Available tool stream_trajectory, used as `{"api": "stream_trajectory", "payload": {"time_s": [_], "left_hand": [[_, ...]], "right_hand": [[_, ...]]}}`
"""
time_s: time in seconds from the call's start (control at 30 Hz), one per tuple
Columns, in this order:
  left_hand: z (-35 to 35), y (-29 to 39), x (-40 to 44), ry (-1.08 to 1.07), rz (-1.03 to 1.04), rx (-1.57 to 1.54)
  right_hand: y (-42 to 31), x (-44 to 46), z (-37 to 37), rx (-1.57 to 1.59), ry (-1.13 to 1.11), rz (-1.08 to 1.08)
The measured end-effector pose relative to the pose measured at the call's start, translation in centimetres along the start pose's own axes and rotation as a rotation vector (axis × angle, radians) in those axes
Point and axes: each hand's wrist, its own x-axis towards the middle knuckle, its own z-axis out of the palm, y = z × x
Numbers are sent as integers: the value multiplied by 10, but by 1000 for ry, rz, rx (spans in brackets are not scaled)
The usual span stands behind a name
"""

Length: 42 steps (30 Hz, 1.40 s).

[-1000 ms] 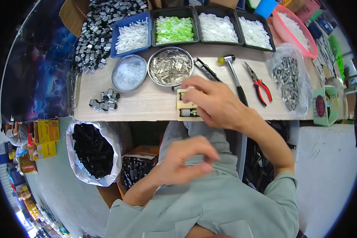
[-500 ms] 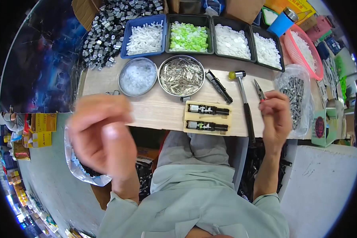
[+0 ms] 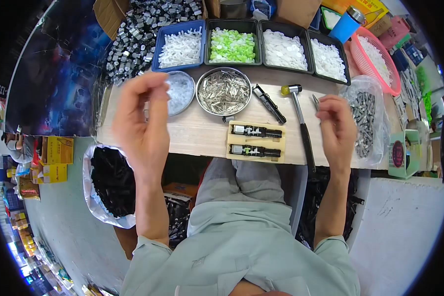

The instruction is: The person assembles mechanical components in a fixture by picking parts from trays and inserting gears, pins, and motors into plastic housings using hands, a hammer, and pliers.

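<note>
My left hand is raised over the table's left part, blurred. Its fingers are bent with a gap to the thumb, and no object shows between them. Behind it is a dish of clear pieces, partly covered. Over the pliers is my right hand, fingers curled; it hides the handles, so its grip cannot be made out. A cream fixture lies between the hands, holding two black assemblies with metal, white and green parts. Another black assembly lies behind it.
A hammer lies right of the fixture. Behind are a bowl of metal pins, a blue tray, several black trays and dark metallic parts. A plastic bag and pink basket stand right.
My right hand left the fixture for the pliers, then shifted slightly farther back. My left hand rose to the left, then moved farther back over the table. The view has shifted too.
</note>
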Motion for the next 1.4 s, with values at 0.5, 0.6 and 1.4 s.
{"api": "stream_trajectory", "payload": {"time_s": [0.5, 0.6, 1.4], "left_hand": [[38, -56, -69, -86, -205, 48], [34, -54, -80, -23, -368, -31], [57, -30, 5, -142, -72, -18]], "right_hand": [[160, 242, 98, -410, -62, -129], [178, 289, 130, -724, -278, 72], [-28, 86, 117, 693, -308, 415]]}}
